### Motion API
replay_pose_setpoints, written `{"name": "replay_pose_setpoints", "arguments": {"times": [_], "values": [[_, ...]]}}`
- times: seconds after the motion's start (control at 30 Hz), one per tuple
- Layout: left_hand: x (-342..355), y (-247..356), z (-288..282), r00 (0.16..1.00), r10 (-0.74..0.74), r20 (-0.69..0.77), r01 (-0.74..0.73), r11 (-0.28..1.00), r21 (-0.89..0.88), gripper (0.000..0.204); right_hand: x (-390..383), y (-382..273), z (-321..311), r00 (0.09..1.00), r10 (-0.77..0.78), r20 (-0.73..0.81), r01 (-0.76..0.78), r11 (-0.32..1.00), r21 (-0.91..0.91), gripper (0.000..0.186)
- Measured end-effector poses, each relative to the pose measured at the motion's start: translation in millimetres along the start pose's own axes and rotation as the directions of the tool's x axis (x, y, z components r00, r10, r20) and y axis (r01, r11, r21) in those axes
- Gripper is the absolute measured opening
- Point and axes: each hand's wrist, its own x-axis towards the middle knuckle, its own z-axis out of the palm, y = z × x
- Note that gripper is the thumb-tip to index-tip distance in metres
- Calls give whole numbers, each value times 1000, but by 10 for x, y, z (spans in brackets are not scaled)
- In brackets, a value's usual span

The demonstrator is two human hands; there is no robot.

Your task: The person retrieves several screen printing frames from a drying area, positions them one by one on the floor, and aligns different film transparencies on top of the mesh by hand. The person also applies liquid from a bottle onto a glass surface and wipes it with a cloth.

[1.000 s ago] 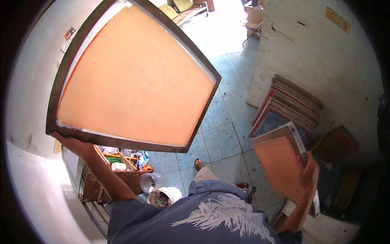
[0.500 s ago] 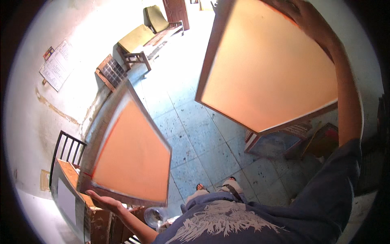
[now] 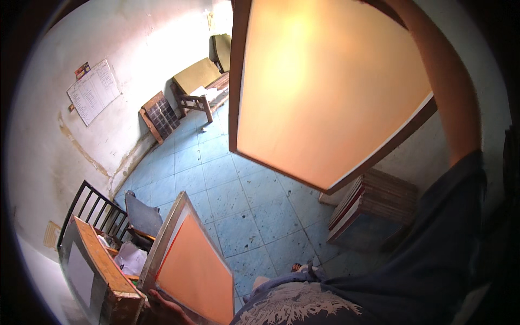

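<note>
Beneath everything we see the blue tiled floor (image 3: 254,216). Largest of what we hold is the raised framed panel (image 3: 325,92), orange with a dark border, hanging tilted in the upper right, with our right forearm (image 3: 455,81) reaching up along its right side. Our right hand lies past the upper edge of the view, so we cannot tell how its fingers stand; the panel spreads below and to the left of where that arm leaves the picture. Next in size comes the lower framed panel (image 3: 197,271), also orange, tilted upright at the lower left. Our left hand (image 3: 169,311) is at its bottom left corner, fingers against the lower rail, and the panel rises above and to the right of it; whether the fingers are clamped on the rail, we cannot tell. Just left of it we have the wooden desk (image 3: 105,260), then, well apart at right, the stack of frames (image 3: 384,200) on the floor. Smaller is the written sheet (image 3: 95,92) on the wall.
</note>
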Motion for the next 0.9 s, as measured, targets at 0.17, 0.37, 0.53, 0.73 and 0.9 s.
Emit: {"name": "replay_pose_setpoints", "arguments": {"times": [0.17,0.37,0.53,0.73,0.9], "values": [[92,-228,-113,996,-83,15,84,995,-45,64,-28,-256,30,998,-24,63,22,999,34,81],[136,-141,-329,986,-66,152,83,991,-107,63,-756,-143,564,974,-224,-9,223,971,-91,60],[214,-666,-387,981,139,137,-138,990,-15,58,-2198,-162,1311,970,70,231,-106,983,147,55],[92,-815,-26,853,201,481,25,905,-424,52,-4989,273,2200,860,443,253,-468,882,46,53],[-437,-714,711,676,340,653,167,794,-585,32,-6979,332,2674,544,770,333,-792,602,-101,53]]}}
